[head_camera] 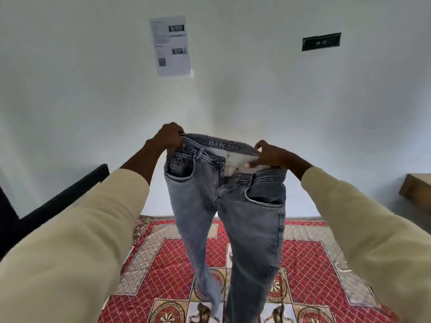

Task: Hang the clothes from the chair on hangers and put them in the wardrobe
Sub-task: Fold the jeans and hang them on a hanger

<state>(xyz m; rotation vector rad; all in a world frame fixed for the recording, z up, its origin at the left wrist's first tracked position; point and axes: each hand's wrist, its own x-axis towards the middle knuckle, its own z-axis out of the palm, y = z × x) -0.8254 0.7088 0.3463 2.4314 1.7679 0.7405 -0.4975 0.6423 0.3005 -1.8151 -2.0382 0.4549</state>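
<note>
A pair of grey-blue jeans (233, 206) hangs in the air in front of me, waistband up, front facing me, fly open. My left hand (169, 136) grips the left end of the waistband. My right hand (270, 155) pinches the right end of the waistband near the open fly. The two legs hang down over the bed. No hanger, chair seat or wardrobe shows.
Below the jeans lies a bed with a red patterned quilt (303, 259). A black frame (65, 194) stands at the left, and a wooden furniture edge (417, 190) at the right. A white wall with a paper sheet (170, 45) and a dark plate (321, 41) faces me.
</note>
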